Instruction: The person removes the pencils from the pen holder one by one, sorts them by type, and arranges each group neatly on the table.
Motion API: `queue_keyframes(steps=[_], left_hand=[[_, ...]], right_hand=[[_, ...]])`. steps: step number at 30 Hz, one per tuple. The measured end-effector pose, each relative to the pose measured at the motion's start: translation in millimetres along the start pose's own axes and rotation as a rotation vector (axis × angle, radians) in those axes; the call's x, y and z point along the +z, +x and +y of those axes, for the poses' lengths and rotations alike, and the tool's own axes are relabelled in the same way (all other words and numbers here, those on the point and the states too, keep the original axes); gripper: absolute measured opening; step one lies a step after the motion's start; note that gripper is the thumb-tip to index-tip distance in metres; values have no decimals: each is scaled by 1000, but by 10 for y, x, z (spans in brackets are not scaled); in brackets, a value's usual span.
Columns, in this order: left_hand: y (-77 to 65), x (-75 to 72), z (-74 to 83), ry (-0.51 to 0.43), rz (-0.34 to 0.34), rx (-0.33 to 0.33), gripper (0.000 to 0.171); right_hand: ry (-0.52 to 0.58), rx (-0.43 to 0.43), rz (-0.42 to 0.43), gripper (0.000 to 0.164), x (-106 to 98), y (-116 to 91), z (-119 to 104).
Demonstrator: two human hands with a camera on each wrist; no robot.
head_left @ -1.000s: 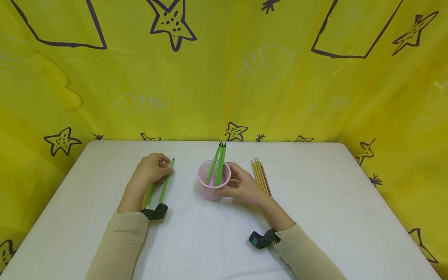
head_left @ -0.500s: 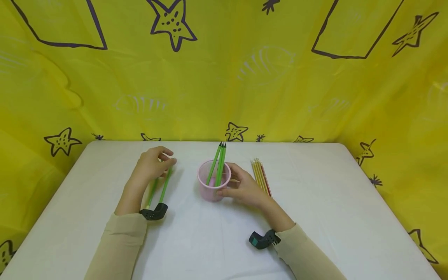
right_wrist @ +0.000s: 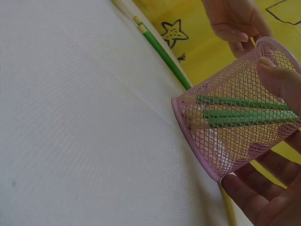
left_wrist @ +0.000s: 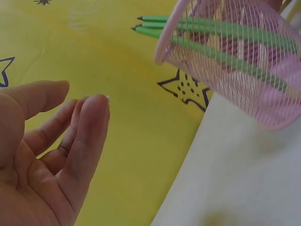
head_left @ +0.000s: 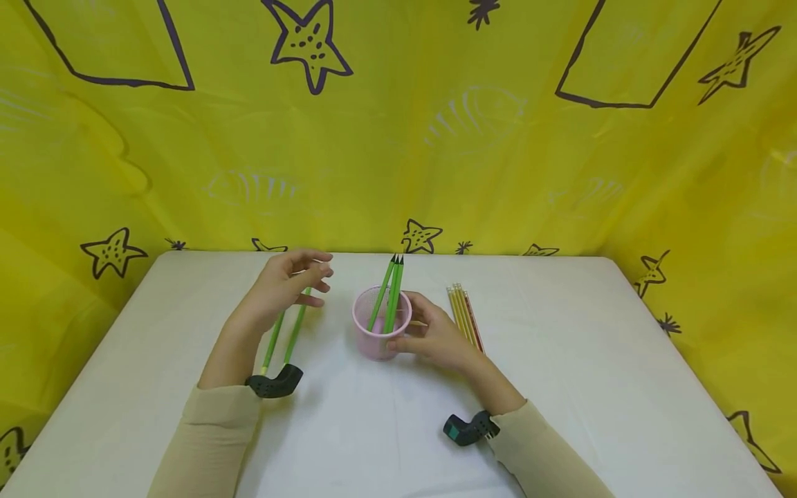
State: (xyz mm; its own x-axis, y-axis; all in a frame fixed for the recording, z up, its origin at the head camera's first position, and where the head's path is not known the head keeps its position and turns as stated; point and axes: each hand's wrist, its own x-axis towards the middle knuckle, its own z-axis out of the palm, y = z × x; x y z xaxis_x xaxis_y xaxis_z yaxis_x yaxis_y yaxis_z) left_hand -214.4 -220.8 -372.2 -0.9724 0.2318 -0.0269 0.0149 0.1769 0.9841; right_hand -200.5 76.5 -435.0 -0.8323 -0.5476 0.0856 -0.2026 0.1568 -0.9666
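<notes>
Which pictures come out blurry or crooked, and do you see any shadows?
Head view: level, fairly clear, a soft shadow beside the left sleeve on the white table; left wrist view: tilted, a brownish smudge at the bottom too blurred to identify; right wrist view: also tilted, the pink mesh cup fairly sharp.

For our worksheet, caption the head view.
Right grip holds a pink mesh cup of green pencils; empty left grip hovers near two more.
</notes>
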Motion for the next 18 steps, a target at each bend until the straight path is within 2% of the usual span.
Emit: queue_keyframes(steps=[6, 9, 13, 18], left_hand=[[18, 142, 74, -153, -3, 32, 35], [21, 233, 94, -198, 1, 38, 33], [13, 343, 114, -206, 6, 34, 34], [36, 475, 77, -186, -40, 52, 37]], right_hand=[[17, -9, -4, 79, -2, -2, -3], [13, -11, -5, 79, 4, -5, 0], [22, -16, -12, 79, 9, 0, 9], [19, -13, -14, 79, 11, 4, 3]])
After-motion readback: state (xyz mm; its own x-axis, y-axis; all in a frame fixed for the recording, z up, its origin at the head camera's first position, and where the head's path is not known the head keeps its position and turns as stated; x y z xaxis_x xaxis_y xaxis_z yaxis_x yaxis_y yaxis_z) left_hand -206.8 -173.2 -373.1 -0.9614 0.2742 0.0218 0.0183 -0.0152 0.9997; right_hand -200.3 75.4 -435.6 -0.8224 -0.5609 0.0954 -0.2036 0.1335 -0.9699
